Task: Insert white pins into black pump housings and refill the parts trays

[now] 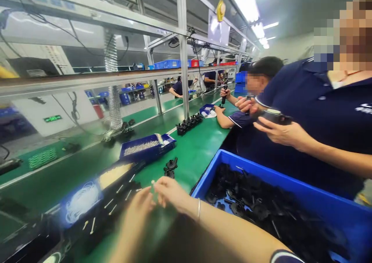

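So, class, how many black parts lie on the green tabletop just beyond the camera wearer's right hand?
2: a farther part and a nearer part, close together; others may be hidden.

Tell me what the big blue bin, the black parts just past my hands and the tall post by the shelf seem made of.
Blue bin: likely moulded plastic, smooth and evenly coloured with a soft sheen. Black parts: probably plastic too, dark with faint highlights, though coated metal is possible. Tall post: apparently aluminium, silvery-grey with a dull shine.

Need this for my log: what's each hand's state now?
Left hand: blurred, cannot tell.
Right hand: fingers closed, apparently on a small pale piece.
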Demonstrator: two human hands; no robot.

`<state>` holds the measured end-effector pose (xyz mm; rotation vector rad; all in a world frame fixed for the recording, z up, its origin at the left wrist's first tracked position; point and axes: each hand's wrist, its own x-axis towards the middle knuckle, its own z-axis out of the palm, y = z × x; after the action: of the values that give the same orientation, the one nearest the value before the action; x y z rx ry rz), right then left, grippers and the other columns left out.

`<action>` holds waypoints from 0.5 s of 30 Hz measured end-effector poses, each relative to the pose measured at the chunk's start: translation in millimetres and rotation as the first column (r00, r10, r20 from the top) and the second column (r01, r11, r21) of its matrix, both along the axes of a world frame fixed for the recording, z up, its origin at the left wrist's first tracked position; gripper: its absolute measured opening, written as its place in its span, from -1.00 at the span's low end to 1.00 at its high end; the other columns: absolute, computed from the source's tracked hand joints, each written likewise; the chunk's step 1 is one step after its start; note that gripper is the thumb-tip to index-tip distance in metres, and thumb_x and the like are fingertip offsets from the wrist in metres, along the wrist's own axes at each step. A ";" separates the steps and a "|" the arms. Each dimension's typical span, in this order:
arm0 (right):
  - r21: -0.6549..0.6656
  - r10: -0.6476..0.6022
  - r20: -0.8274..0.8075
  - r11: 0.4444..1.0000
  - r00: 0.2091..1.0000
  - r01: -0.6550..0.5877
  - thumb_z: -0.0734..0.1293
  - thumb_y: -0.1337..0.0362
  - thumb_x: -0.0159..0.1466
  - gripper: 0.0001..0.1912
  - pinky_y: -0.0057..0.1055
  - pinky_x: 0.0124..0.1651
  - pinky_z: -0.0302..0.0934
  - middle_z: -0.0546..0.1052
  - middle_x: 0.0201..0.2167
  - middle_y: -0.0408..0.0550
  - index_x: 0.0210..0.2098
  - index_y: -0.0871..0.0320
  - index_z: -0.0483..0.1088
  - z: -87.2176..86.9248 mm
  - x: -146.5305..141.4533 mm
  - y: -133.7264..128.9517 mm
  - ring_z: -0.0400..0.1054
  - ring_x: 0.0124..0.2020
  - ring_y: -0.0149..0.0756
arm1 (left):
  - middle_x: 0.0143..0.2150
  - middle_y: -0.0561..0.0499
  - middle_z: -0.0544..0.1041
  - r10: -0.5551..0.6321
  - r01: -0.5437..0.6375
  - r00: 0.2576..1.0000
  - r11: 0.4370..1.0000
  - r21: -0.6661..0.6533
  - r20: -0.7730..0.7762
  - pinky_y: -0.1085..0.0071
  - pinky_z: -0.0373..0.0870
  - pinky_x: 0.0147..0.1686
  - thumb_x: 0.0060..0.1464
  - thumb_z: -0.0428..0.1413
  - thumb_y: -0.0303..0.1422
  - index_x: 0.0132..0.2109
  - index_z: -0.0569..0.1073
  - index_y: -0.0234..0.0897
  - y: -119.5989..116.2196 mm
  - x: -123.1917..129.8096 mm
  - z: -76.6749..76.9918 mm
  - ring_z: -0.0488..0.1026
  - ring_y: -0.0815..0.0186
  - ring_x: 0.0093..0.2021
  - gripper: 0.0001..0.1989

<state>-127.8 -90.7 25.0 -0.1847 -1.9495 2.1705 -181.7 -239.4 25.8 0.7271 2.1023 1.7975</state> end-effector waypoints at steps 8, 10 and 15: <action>-0.097 -0.234 -0.002 0.968 0.972 0.233 0.41 -0.11 0.14 -0.52 -0.56 -0.47 0.23 0.46 -0.36 -0.09 -0.30 0.20 0.35 -17.5 -13.5 56.0 0.44 -0.34 -0.37 | 0.33 -0.30 0.18 -0.155 0.131 0.971 0.982 -0.135 -0.184 -0.03 0.25 0.20 -0.04 0.24 -0.27 0.27 0.12 -0.23 49.5 -23.5 -44.5 0.18 -0.04 0.32 -0.24; -0.102 -0.181 0.012 0.978 0.983 0.181 0.40 -0.12 0.14 -0.53 -0.53 -0.47 0.25 0.48 -0.39 -0.10 -0.33 0.21 0.35 -19.3 -11.7 54.2 0.41 -0.44 -0.43 | 0.41 -0.27 0.03 -0.232 0.165 0.919 0.961 -0.224 -0.319 -0.05 0.08 0.31 0.01 0.20 -0.33 0.34 -0.01 -0.20 56.0 -28.7 -48.4 -0.06 -0.02 0.43 -0.18; -0.105 -0.034 0.036 0.994 0.999 0.037 0.39 -0.12 0.16 -0.53 -0.54 -0.62 0.17 0.49 -0.42 -0.14 -0.37 0.20 0.33 -18.0 -8.6 41.9 0.24 -0.67 -0.55 | 0.31 -0.19 0.30 -0.366 0.132 0.703 0.910 -0.394 -0.610 -0.20 -0.17 0.33 0.09 0.15 -0.37 0.28 0.13 -0.17 55.8 -34.8 -40.6 -0.11 -0.01 0.44 -0.36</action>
<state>-136.4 -48.8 6.9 -0.2729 -1.8350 2.2635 -216.6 -183.6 -14.9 1.6727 2.4584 1.0646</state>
